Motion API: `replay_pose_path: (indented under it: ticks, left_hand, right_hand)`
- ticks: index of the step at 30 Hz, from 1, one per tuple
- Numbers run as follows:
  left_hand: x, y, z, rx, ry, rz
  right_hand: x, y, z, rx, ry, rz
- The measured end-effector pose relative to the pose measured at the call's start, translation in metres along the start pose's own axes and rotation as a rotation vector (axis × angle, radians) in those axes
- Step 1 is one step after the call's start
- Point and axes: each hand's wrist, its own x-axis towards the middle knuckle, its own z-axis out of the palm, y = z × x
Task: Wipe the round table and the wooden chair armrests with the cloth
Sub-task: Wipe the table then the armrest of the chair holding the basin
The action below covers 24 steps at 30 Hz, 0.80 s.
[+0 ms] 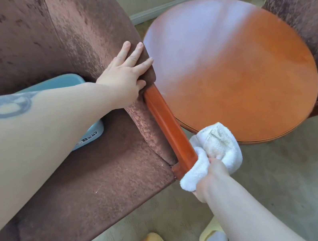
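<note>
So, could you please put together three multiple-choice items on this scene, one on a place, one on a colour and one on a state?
1. Where is the cloth?
A. at the near end of the wooden armrest
B. in the middle of the round table
C. on the carpet

2. What colour is the cloth?
A. blue
B. white
C. brown

3. What is the left hand doing?
A. gripping the cloth
B. lifting the tub
C. resting flat on the chair's upholstered side

Answers:
1 A, the cloth wraps the armrest's near end.
2 B, it is white towelling with some soiling.
3 C, its fingers lie straight on the brown fabric, while the right hand grips the cloth.
</note>
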Motion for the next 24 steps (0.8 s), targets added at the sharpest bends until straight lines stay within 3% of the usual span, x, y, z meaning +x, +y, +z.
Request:
replay_pose_path:
  ticks: [2, 7, 11, 14, 18, 21, 24]
  left_hand:
    - [0.0, 0.001, 0.003, 0.018, 0.011, -0.006]
    - [0.001, -0.004, 0.005, -0.009, 0.021, 0.012]
    - [0.002, -0.002, 0.006, 0.062, -0.016, 0.026]
    - [0.004, -0.005, 0.003, 0.06, -0.036, 0.021]
    - [0.003, -0.007, 0.005, 0.035, -0.036, 0.05]
    - [-0.002, -0.004, 0.001, -0.028, -0.029, 0.041]
    - [-0.002, -0.003, -0.002, -0.044, -0.05, 0.029]
  right_hand:
    - [0.0, -0.004, 0.005, -0.07, 0.06, -0.029]
    - [-0.02, 0.013, 0.022, -0.462, 0.116, -0.579]
    - [-0.041, -0.012, 0.083, -0.86, -0.131, -0.896]
    - [-0.032, -0.021, 0.102, -1.076, -0.177, -1.081]
    - [-0.017, 0.016, 0.024, -1.22, -0.173, -1.583]
    - [-0.002, 0.021, -0.031, -1.513, -0.233, -1.785]
    - [-0.005, 0.002, 0.001, -1.597, -0.332, -1.95]
